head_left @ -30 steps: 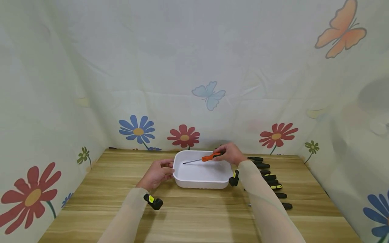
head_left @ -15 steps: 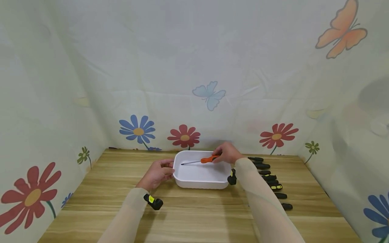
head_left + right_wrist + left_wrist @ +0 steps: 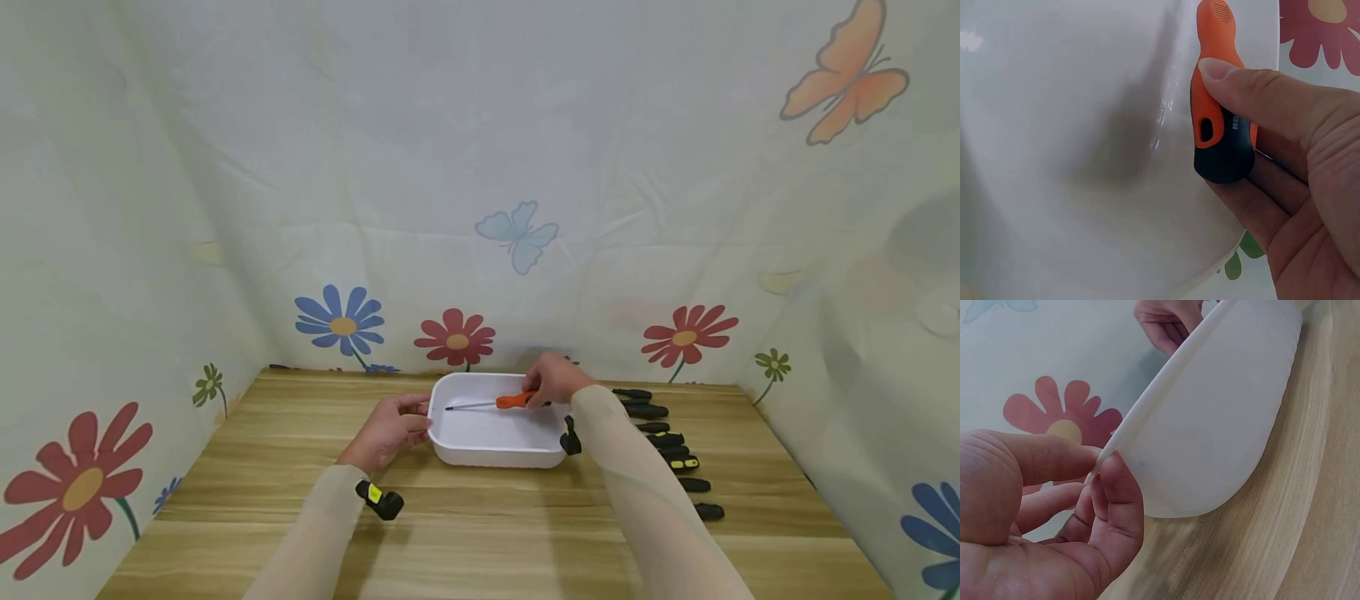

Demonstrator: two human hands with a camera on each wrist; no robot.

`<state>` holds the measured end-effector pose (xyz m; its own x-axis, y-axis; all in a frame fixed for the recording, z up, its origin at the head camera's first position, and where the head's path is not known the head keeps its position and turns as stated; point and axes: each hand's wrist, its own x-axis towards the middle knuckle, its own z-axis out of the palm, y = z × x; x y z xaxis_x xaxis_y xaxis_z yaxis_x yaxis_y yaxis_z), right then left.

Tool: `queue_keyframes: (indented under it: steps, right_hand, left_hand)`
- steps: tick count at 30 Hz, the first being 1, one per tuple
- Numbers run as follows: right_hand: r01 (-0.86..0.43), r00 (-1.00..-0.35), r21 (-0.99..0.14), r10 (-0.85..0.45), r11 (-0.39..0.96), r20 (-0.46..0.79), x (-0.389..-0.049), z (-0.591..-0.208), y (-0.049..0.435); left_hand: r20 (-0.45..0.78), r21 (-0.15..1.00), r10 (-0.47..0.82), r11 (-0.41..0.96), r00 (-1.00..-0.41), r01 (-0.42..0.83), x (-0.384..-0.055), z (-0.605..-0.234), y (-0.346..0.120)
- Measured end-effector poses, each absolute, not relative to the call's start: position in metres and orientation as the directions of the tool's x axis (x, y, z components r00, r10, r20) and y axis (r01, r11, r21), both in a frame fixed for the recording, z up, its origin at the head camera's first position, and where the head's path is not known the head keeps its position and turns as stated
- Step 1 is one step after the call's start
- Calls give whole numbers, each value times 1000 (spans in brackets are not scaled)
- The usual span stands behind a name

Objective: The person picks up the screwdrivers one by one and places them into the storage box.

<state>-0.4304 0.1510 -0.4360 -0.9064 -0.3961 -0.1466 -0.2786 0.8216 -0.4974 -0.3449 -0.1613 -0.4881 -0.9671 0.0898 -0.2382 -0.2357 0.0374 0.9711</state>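
Gripping screwdriver point(image 3: 1207, 106) over wht tray point(image 3: 487, 457) w/ R hand point(image 3: 557, 380), L hand point(image 3: 385, 433) pinching rim point(image 3: 1155, 386)

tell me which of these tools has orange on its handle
The screwdriver in the right hand: its handle is orange and black, while the other handles, lying on the table at the right, look black, some with yellow marks.

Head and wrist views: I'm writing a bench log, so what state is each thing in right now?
White tray: upright, open-topped, on the table.
Orange-and-black screwdriver: held by its handle, shaft over the tray floor; contact unclear.
Left grip: pinching the tray's rim.
Right grip: holding the screwdriver.
Dark-handled tools: lying in a row on the table, partly hidden by the right sleeve.
Printed backdrop: hanging, creased.
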Motion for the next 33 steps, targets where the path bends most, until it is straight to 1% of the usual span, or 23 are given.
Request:
queue_keyframes:
  steps: [5, 12, 20, 33]
  right_hand:
    - [-292, -901, -448, -400, 845, -168, -434, -438, 148]
    - [-274, -898, -434, -390, 858, -205, -436, -439, 145]
    - [-308, -891, -367, -401, 878, -213, -437, -435, 139]
    - [-276, -881, -322, -372, 906, -293, -440, -441, 133]
  left_hand:
    - [-228, 974, 92, 40, -969, -225, -345, -488, -162]
    - [-224, 974, 93, 44, -970, -221, -344, -488, -161]
    - [-222, 975, 87, 39, -971, -219, -346, -489, -161]
    - [-218, 976, 100, 48, -971, -214, -344, -487, -161]
